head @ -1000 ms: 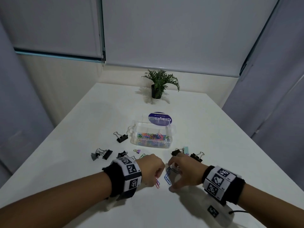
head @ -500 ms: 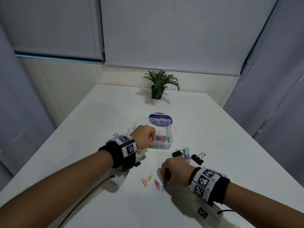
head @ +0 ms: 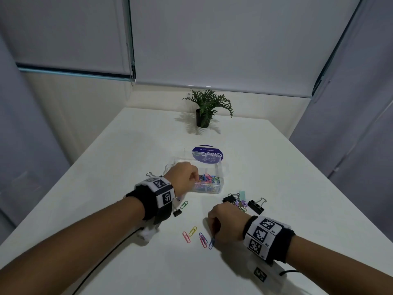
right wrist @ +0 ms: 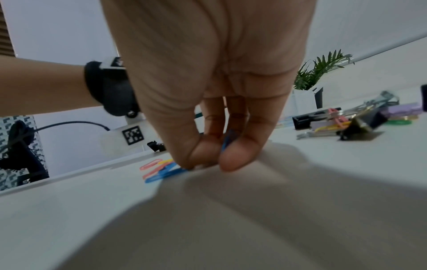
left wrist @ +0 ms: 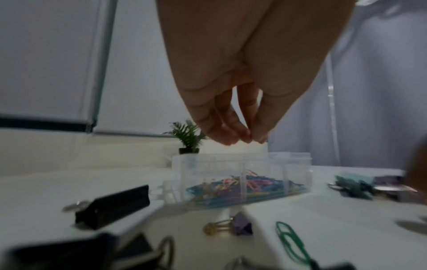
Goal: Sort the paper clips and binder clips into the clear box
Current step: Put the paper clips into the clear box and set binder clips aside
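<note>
The clear box (head: 220,185) stands open mid-table, with several coloured paper clips in its near compartment. My left hand (head: 196,178) hovers over the box's left part, fingertips (left wrist: 233,138) bunched together pointing down; no clip shows between them. My right hand (head: 213,229) is down on the table nearer me and pinches a blue paper clip (right wrist: 227,141) between thumb and fingers. Its end (head: 211,243) sticks out under the hand. Pink (head: 186,237), yellow (head: 192,231) and purple (head: 203,239) paper clips lie just left of it.
A heap of binder clips (head: 238,200) and a black binder clip (head: 256,206) lie right of the box. A green paper clip (head: 184,204) and a small black binder clip (head: 177,212) lie by my left wrist. The box lid (head: 207,155) lies behind; a potted plant (head: 204,112) stands at the far edge.
My left hand has gone from the loose clips near me up to the box. My right hand has shifted toward me onto the blue clip. Little has moved in the last half second.
</note>
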